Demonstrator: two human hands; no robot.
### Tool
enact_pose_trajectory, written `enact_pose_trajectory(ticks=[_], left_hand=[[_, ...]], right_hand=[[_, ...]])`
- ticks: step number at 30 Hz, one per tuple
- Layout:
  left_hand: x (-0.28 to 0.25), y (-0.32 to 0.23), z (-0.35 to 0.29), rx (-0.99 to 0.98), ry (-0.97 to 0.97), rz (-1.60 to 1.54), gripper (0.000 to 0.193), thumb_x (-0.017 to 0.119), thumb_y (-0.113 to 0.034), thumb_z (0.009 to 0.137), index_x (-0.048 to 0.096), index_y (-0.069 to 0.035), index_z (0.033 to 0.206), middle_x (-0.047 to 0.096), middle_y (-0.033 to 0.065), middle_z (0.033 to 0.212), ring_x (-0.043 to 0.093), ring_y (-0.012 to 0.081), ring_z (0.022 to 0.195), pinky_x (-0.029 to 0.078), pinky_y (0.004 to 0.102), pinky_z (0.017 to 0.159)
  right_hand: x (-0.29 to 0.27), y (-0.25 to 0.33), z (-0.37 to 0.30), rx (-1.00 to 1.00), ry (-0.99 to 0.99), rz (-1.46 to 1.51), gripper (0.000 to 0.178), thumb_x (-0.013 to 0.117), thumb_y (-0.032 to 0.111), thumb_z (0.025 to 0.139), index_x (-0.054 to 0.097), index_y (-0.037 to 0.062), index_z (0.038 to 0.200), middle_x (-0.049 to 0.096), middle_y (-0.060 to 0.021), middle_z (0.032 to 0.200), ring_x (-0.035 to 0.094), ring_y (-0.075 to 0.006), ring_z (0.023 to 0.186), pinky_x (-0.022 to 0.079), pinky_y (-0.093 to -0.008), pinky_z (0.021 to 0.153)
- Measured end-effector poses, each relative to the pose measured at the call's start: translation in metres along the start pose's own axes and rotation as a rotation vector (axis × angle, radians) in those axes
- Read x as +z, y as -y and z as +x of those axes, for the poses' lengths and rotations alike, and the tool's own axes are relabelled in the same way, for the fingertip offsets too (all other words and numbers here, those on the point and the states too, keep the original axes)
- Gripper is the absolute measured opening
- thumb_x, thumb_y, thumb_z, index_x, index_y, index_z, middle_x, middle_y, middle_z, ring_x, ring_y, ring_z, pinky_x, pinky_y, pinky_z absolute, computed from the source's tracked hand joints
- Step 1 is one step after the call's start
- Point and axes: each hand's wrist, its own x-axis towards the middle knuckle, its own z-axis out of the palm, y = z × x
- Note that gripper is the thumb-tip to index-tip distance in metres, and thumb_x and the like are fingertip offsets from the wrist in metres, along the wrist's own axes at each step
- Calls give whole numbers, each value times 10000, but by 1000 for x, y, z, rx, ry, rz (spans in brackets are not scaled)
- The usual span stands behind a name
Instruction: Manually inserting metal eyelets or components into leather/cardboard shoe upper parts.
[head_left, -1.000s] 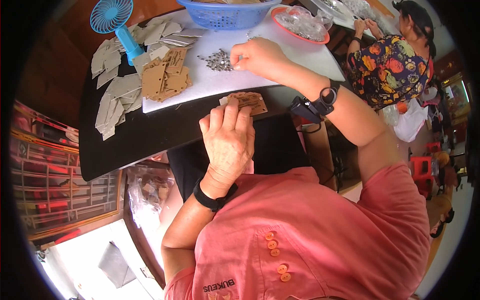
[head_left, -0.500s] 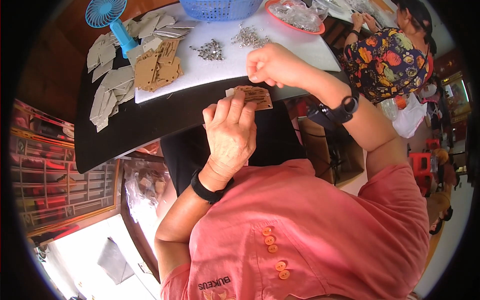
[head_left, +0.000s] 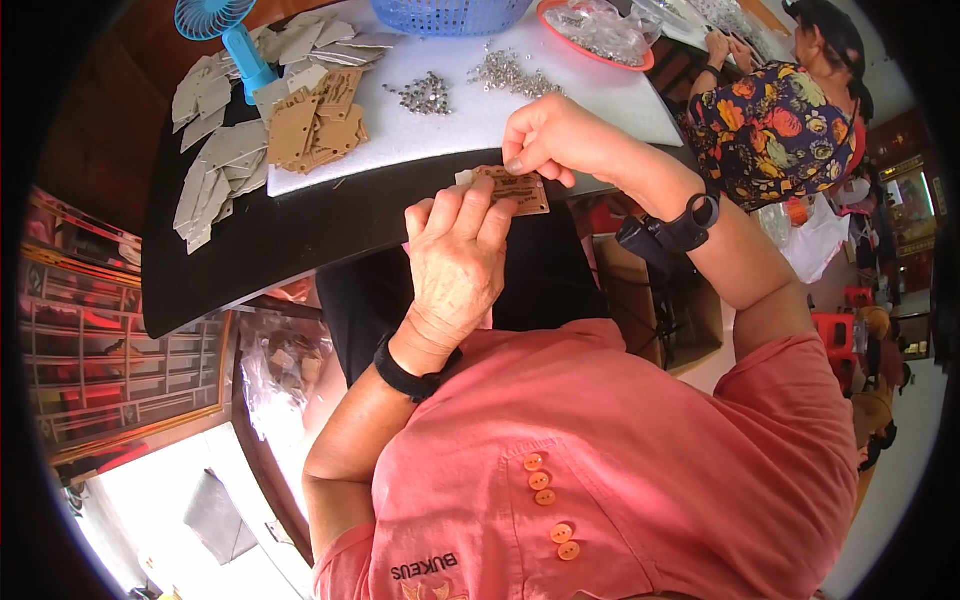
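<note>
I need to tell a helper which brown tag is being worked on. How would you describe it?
Start at the black table, near edge. There the left hand and right hand pinch one brown card tag. Other brown tags lie stacked by the blue fan.

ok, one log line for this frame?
left hand: holds brown card tag | right hand: fingertips on tag's top edge | nearby: metal eyelets, tag stack, blue fan

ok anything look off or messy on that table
Nothing looks damaged or spilled. The grey card pieces lie in a loose, fanned heap that runs off the white mat onto the black table, and the small metal parts sit in open piles. Both hands, left and right, hold one brown tag at the table edge.
</note>
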Motion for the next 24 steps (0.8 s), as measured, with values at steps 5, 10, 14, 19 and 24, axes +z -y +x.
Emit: enact_pose_trajectory(ticks=[5,10,14,19,24], left_hand=[[3,6,-1,19,-10,-22,391,695,0,686,667,-124,1055,620,26,1158,565,223,967,390,367,831],[3,7,2,13,3,-17,388,702,6,684,668,-117,1050,625,33,1163,568,228,997,395,372,848],[1,7,3,15,11,-19,401,700,8,678,663,-112,1060,621,44,1178,567,237,999,397,376,847],[1,10,0,37,24,-20,398,684,14,678,657,-107,1057,616,53,1178,565,239,977,396,374,820],[-1,9,4,22,4,-17,378,672,24,666,654,-93,1025,618,53,1154,561,240,954,399,378,802]], right_hand=[[-4,8,4,53,74,44,76,660,41,798,625,-14,760,493,-22,480,415,-89,376,319,-260,390],[-4,10,8,43,96,-80,93,649,55,810,605,3,747,480,-32,470,416,-90,378,313,-264,385],[-4,6,11,3,116,-129,88,650,71,823,606,12,774,504,-34,510,443,-87,412,331,-256,372],[-5,26,18,-15,-2,-259,113,663,137,828,630,30,831,516,-24,535,459,-85,434,370,-257,394],[4,24,57,-270,-244,-445,102,672,175,807,686,133,899,602,-26,646,557,-133,523,424,-305,463]])
